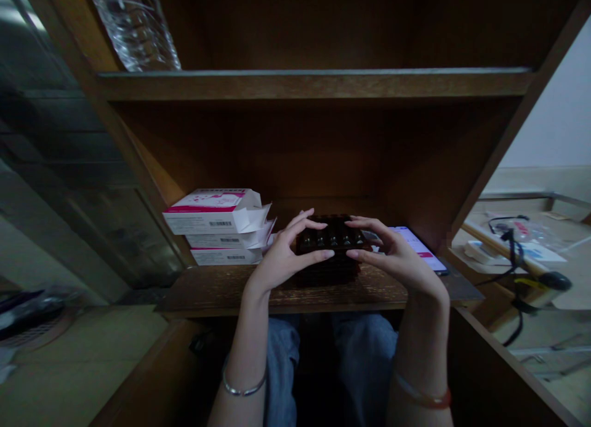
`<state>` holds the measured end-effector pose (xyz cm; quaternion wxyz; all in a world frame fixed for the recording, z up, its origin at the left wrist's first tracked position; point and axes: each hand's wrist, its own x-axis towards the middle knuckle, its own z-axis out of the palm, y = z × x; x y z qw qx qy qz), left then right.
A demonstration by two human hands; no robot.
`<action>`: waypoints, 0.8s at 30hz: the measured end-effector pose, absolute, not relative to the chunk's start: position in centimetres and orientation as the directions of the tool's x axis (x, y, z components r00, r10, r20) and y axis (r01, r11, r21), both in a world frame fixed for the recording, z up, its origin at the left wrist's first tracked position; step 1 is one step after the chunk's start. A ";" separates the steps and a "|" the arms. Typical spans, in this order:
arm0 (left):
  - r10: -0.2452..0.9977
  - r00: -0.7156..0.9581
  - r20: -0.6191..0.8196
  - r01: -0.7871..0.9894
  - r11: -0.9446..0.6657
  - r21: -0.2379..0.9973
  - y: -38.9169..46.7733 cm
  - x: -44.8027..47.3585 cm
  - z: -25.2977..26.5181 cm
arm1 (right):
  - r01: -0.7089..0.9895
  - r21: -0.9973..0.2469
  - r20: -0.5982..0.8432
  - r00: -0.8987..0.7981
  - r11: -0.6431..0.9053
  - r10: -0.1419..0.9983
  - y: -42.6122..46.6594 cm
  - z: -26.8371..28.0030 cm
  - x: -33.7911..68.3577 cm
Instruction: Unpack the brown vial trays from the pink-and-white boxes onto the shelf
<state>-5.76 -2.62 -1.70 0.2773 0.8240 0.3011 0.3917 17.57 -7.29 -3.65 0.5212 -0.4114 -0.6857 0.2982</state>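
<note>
Dark glossy stack (333, 239) at frame centre, on wooden tabletop (207, 291), right of white-pink boxes (221, 224). Left hand (282, 255) and right hand (401, 258) half-curled round its ends, thumbs at near edge, fingers over top; both have hold of it. Probably light, stiff, slick, maybe brittle; layers could slip. Best hold: both ends, low. Long axis left-right across frame, bumpy face up.
</note>
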 end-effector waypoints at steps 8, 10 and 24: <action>0.719 0.542 0.435 0.386 -0.673 0.631 -2.9 -5.8 -1.8 | 0.283 -0.794 0.504 -0.191 0.539 0.842 -7.0 -4.0 17.7; 0.720 0.539 0.438 0.384 -0.673 0.633 -2.8 -5.7 -1.9 | 0.275 -0.794 0.506 -0.195 0.542 0.840 -6.9 -4.1 17.8; 0.803 0.441 0.401 0.230 -0.533 0.814 -2.1 -5.3 -2.8 | 0.231 -0.846 0.443 -0.195 0.480 0.875 -6.3 -4.6 17.8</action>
